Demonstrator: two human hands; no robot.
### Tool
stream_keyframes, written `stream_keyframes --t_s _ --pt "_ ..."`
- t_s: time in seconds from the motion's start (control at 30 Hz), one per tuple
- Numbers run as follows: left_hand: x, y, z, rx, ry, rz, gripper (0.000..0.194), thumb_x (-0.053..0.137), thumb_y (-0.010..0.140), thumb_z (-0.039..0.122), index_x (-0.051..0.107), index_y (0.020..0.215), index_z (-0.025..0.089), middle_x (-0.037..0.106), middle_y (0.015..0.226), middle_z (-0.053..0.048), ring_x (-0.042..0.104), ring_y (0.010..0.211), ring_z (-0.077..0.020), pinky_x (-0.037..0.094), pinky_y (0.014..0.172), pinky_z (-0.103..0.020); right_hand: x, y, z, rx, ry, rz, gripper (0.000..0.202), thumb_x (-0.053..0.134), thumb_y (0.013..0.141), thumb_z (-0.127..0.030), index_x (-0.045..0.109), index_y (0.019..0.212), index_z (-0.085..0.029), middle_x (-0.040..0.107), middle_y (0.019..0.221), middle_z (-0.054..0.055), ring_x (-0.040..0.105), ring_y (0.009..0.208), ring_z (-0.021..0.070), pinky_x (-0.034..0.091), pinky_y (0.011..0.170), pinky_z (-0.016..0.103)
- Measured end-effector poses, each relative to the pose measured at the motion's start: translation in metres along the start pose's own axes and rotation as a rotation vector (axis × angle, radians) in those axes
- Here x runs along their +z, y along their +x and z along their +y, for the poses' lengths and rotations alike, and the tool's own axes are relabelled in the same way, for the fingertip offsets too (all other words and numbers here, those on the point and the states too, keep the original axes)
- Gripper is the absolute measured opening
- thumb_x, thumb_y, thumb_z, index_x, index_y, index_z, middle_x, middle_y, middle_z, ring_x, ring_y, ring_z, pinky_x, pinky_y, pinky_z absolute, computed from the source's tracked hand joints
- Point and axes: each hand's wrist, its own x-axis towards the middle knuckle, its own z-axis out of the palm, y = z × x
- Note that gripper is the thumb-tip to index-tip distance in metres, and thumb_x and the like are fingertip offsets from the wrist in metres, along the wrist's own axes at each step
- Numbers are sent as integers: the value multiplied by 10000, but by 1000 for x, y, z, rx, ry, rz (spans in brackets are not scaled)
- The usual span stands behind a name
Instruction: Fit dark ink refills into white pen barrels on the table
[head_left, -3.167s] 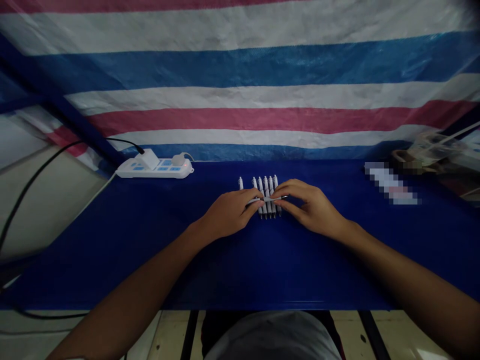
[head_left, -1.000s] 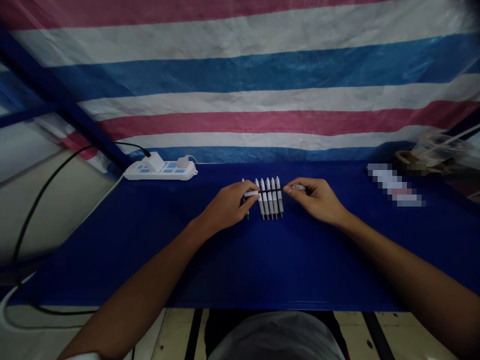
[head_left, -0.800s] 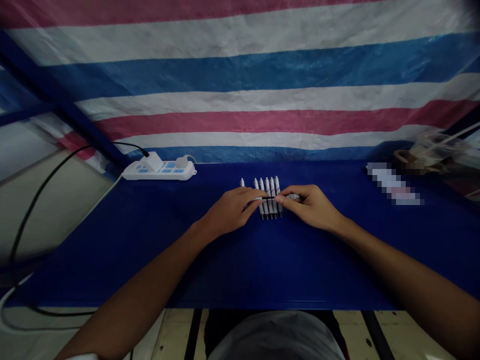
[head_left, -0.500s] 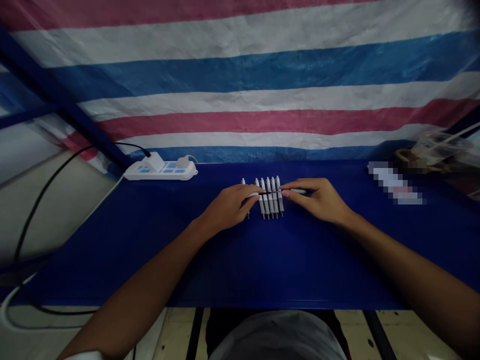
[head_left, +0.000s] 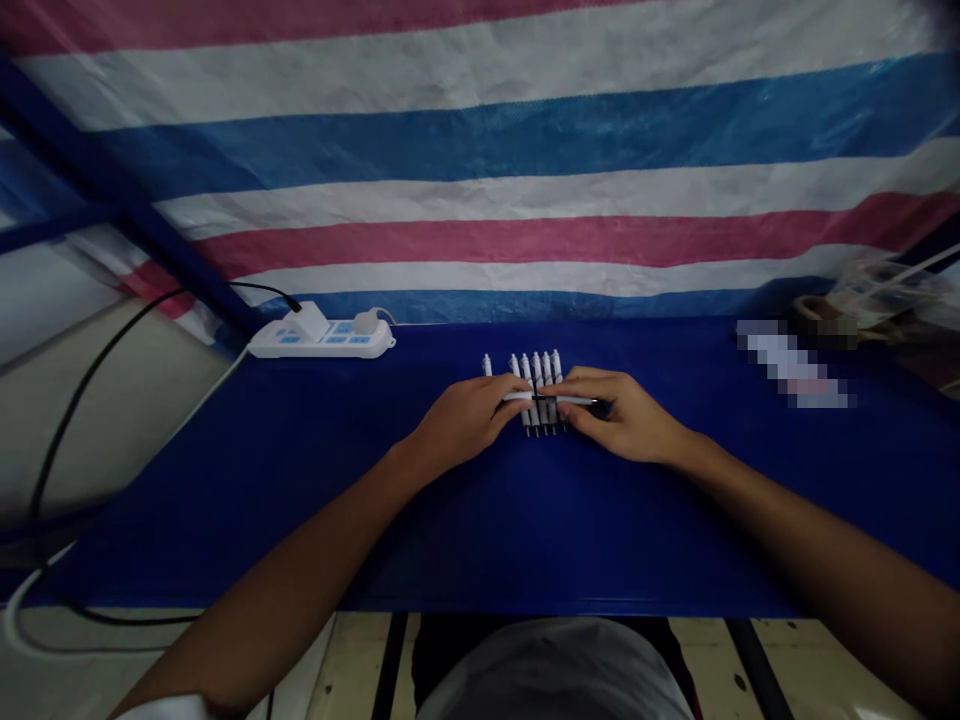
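Vs. prev. frame, gap btwn hands had narrowed: L hand (head_left: pixel 465 422) pinched white pen pc. (head_left: pixel 517 397), R hand (head_left: pixel 626 415) gripped other pen pc. (head_left: pixel 576 401), both over pen row (head_left: pixel 537 372) on blue table (head_left: pixel 525 530).

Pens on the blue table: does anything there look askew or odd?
One pen lies left of the close row of pens, across a wider gap that breaks the spacing. Nothing looks spilled; fine damage is too small to tell.

Left hand (head_left: pixel 471 420), right hand (head_left: pixel 630 415) pinch pen parts (head_left: pixel 576 400).
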Motion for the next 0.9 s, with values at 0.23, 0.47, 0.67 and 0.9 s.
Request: stream_keyframes --t_s 0.23,0.47,0.67,0.9 --pt "6 0 6 32 -48 37 229 504 1061 321 688 1116 198 772 1037 -51 734 964 -204 563 919 -334 7 0 -3 135 67 10 302 551 1014 -427 703 903 -192 720 771 22 639 664 151 489 666 290" --pt "3 0 8 -21 -35 52 214 523 1039 327 684 1113 206 771 1049 -53 731 961 -220 566 885 -346 5 0 -5 88 37 -13 192 540 1007 -372 622 1024 -199 690 820 20 613 665 148 475 627 285" --pt "1 0 6 -2 -24 34 246 505 1039 330 683 1157 208 771 1053 -55 730 963 -220 567 884 -351 3 -1 -1 102 29 -6 348 554 998 -380 569 1301 -209 750 1011 73 700 837 208 521 655 321" --pt "-1 1 3 5 5 34 265 489 1045 350 684 1165 217 772 1051 -51 731 960 -218 565 887 -352 5 -3 4 26 -78 95 323 522 1020 -360 572 1305 -217 706 962 63 651 775 193 524 674 336"
